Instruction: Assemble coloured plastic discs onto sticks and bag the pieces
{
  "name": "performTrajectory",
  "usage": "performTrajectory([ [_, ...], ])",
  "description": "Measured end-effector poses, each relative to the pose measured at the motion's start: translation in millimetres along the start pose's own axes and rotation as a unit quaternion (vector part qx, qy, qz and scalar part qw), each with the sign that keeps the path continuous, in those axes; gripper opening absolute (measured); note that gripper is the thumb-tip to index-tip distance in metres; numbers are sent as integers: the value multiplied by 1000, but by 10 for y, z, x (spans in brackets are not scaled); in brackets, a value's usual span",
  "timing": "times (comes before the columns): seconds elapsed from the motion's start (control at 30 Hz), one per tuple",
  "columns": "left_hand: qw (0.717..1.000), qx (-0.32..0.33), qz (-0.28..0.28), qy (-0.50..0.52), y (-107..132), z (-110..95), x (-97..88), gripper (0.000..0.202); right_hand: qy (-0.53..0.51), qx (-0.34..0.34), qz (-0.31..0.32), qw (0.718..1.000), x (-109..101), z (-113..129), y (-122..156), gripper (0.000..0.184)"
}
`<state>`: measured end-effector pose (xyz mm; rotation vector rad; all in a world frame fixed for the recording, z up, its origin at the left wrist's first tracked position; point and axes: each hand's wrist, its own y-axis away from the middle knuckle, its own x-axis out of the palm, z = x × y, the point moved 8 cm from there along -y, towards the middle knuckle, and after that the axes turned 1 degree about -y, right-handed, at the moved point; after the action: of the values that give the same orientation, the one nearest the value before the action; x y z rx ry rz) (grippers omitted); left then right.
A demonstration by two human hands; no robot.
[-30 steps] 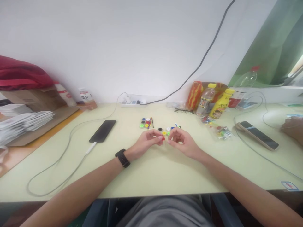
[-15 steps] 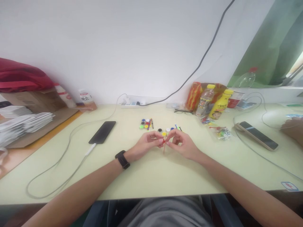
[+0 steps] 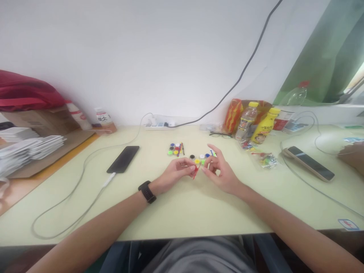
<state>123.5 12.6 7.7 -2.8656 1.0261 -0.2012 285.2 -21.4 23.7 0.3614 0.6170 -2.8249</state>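
Observation:
Between the thumb and fingertips of my left hand (image 3: 178,169) is a thin red stick (image 3: 195,175), tilted, with a small red piece near its middle. My right hand (image 3: 223,171) is just right of the stick, fingers apart and index finger raised, apparently holding nothing. Just beyond my hands lie small coloured round pieces, among them a yellow disc (image 3: 197,161), a black disc (image 3: 192,156) and a white disc (image 3: 201,156). Farther back and left is a cluster of similar discs (image 3: 171,148) with thin coloured sticks (image 3: 180,149) beside it.
A phone (image 3: 123,159) on a white cable lies left, another phone (image 3: 309,163) right. Two bottles, one a yellow bottle (image 3: 265,127), stand near a clear bag of small parts (image 3: 267,160). Glasses (image 3: 221,134) lie behind. Another person's hand (image 3: 352,155) rests far right.
My right hand has let go of the red stick and drawn slightly right, its fingers spreading. The stick, held in my left hand, has tilted from upright. My left hand has barely moved.

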Motion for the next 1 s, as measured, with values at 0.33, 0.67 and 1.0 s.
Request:
performTrajectory([
  [0.33, 1000, 1, -7, -4, -4, 17, -27, 29, -40, 47, 160, 985, 184, 73, 21, 38],
  [0.67, 1000, 0, -3, -5, -7, 37, -29, 28, -85, 61, 92, 990, 106, 43, -10, 31],
  [1.0, 1000, -11, -10, -18, -11, 36, -23, 33, 16, 42, 37, 998, 35, -26, -28, 33],
])
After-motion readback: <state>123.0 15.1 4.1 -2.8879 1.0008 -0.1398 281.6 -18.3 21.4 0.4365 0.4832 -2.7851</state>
